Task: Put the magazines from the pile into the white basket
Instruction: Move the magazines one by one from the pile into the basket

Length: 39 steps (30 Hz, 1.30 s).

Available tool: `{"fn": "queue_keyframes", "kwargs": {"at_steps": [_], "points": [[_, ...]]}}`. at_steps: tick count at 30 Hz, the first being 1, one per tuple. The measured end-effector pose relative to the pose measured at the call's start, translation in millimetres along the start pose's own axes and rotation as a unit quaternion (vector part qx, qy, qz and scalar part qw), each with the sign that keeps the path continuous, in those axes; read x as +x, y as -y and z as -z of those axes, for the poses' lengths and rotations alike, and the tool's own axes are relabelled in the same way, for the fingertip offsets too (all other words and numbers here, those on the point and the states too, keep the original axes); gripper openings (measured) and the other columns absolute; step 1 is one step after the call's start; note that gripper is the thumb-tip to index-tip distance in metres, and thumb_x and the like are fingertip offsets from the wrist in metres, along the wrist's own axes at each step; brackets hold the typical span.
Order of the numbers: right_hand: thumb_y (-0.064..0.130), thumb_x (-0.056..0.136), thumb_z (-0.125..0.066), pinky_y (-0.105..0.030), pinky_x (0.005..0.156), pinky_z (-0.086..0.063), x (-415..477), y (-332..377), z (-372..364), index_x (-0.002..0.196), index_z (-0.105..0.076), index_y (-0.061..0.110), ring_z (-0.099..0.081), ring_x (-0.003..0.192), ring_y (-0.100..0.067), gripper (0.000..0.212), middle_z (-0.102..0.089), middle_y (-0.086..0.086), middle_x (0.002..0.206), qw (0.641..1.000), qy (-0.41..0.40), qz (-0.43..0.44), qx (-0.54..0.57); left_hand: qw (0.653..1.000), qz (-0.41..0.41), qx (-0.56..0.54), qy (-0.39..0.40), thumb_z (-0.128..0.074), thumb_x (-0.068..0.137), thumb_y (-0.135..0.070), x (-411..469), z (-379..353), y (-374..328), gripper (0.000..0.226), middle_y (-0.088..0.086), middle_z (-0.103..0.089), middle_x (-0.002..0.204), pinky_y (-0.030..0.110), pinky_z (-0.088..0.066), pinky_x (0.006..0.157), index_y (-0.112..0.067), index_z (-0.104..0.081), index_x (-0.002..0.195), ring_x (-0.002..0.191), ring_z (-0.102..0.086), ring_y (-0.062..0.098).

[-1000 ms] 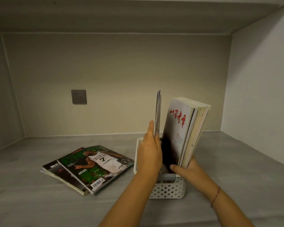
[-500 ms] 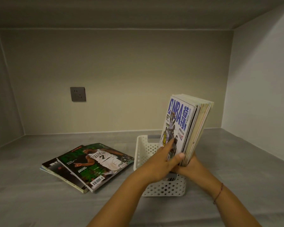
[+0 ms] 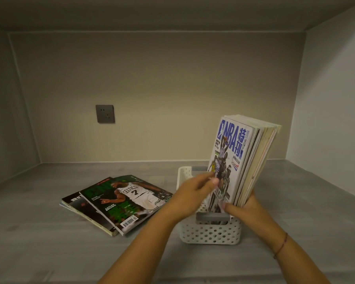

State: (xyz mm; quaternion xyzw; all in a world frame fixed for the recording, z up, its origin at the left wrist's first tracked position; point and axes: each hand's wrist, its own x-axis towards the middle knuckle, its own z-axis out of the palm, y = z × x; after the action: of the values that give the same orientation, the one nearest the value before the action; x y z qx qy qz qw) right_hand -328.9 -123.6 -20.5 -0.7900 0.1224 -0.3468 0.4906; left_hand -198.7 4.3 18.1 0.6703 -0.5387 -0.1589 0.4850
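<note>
A white perforated basket with a grey handle stands on the grey shelf. Several magazines stand upright in it, leaning right; the front one is a blue NBA magazine. My right hand grips the lower edge of this upright stack. The fingers of my left hand are loose and blurred, with fingertips touching the NBA cover's lower left. To the left lies the pile: a green Celtics magazine on top of two or three others.
A grey wall socket sits on the back wall. The shelf is an alcove, closed by a left wall, a right wall near the basket and a ceiling above.
A second ago my left hand held the NBA magazine edge-on above the basket. It now stands at the front of the stack, and my left hand has slid left off its cover.
</note>
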Motion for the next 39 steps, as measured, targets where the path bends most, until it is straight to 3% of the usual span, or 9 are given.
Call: {"fn": "queue_keyframes", "kwargs": {"at_steps": [3, 5, 8, 10, 16, 24, 32, 36, 39], "points": [[0.02, 0.07, -0.076, -0.005, 0.07, -0.04, -1, -3, 1, 0.127, -0.03, 0.034, -0.049, 0.093, 0.009, 0.075, -0.048, 0.026, 0.108, 0.999, -0.013, -0.033, -0.014, 0.972, 0.06, 0.043, -0.222, -0.047, 0.096, -0.04, -4, 36, 33, 0.039, -0.003, -0.058, 0.131, 0.02, -0.042, 0.082, -0.025, -0.055, 0.13, 0.103, -0.052, 0.006], [0.02, 0.07, -0.075, -0.007, 0.072, -0.04, -1, -4, 2, 0.129, -0.033, 0.03, -0.05, 0.094, 0.006, 0.073, -0.051, 0.022, 0.108, 0.999, -0.016, -0.046, -0.015, 0.917, 0.159, 0.15, -0.333, -0.048, 0.095, -0.041, -12, 64, 67, 0.043, 0.006, -0.055, 0.134, 0.03, -0.044, 0.09, -0.017, -0.054, 0.13, 0.108, -0.052, 0.015], [0.021, 0.07, -0.075, -0.004, 0.065, -0.041, -1, -4, 2, 0.125, -0.032, 0.034, -0.05, 0.091, 0.009, 0.071, -0.051, 0.025, 0.106, 0.998, -0.019, -0.052, -0.022, 0.794, 0.389, 0.329, -0.331, -0.048, 0.084, -0.065, -34, 103, 119, 0.078, 0.017, -0.037, 0.147, 0.046, -0.028, 0.112, -0.01, -0.04, 0.139, 0.137, -0.031, 0.033], [0.021, 0.07, -0.075, -0.002, 0.062, -0.042, -2, -3, 2, 0.123, -0.031, 0.037, -0.05, 0.091, 0.01, 0.07, -0.05, 0.027, 0.105, 0.998, -0.019, -0.052, -0.02, 0.768, 0.459, 0.312, -0.319, -0.054, 0.074, -0.073, -49, 122, 141, 0.097, 0.02, -0.025, 0.153, 0.049, -0.021, 0.115, -0.008, -0.033, 0.143, 0.142, -0.02, 0.036], [0.019, 0.069, -0.076, -0.011, 0.077, -0.041, 0, -4, 1, 0.132, -0.03, 0.029, -0.048, 0.094, 0.008, 0.079, -0.05, 0.024, 0.107, 0.998, -0.015, -0.052, -0.017, 0.769, 0.468, 0.194, -0.39, -0.075, 0.064, -0.061, -69, 152, 157, 0.112, 0.028, -0.031, 0.146, 0.053, -0.029, 0.11, -0.001, -0.024, 0.143, 0.134, -0.031, 0.044], [0.016, 0.069, -0.076, -0.031, 0.092, -0.043, 1, -5, 1, 0.136, -0.03, 0.023, -0.053, 0.104, -0.013, 0.081, -0.054, 0.011, 0.112, 0.998, -0.019, -0.062, -0.019, 0.803, 0.435, 0.107, -0.394, -0.079, 0.069, -0.044, -95, 181, 156, 0.067, 0.016, -0.064, 0.093, 0.042, -0.053, 0.069, -0.001, -0.055, 0.115, 0.078, -0.062, 0.031], [0.019, 0.068, -0.077, -0.029, 0.089, -0.043, 1, -7, 1, 0.132, -0.032, 0.028, -0.052, 0.093, 0.001, 0.079, -0.051, 0.024, 0.103, 0.997, -0.019, -0.065, -0.022, 0.831, 0.38, -0.127, -0.387, -0.07, 0.082, -0.011, -99, 188, 153, 0.042, 0.025, -0.062, 0.114, 0.051, -0.052, 0.085, -0.003, -0.051, 0.119, 0.098, -0.063, 0.042], [0.018, 0.067, -0.077, -0.029, 0.09, -0.044, 2, -9, 3, 0.134, -0.032, 0.022, -0.055, 0.1, -0.01, 0.08, -0.054, 0.019, 0.107, 0.998, -0.02, -0.061, -0.021, 0.846, 0.346, -0.215, -0.345, -0.065, 0.085, -0.003, -97, 177, 136, 0.032, 0.022, -0.066, 0.105, 0.045, -0.054, 0.073, -0.005, -0.053, 0.114, 0.088, -0.065, 0.039], [0.02, 0.067, -0.077, -0.02, 0.081, -0.044, 2, -8, 3, 0.133, -0.032, 0.026, -0.052, 0.095, 0.003, 0.08, -0.053, 0.022, 0.106, 0.998, -0.016, -0.061, -0.02, 0.862, 0.307, -0.22, -0.339, -0.059, 0.089, -0.005, -89, 163, 126, 0.02, 0.017, -0.066, 0.1, 0.043, -0.053, 0.072, -0.011, -0.054, 0.107, 0.085, -0.065, 0.033]]}}
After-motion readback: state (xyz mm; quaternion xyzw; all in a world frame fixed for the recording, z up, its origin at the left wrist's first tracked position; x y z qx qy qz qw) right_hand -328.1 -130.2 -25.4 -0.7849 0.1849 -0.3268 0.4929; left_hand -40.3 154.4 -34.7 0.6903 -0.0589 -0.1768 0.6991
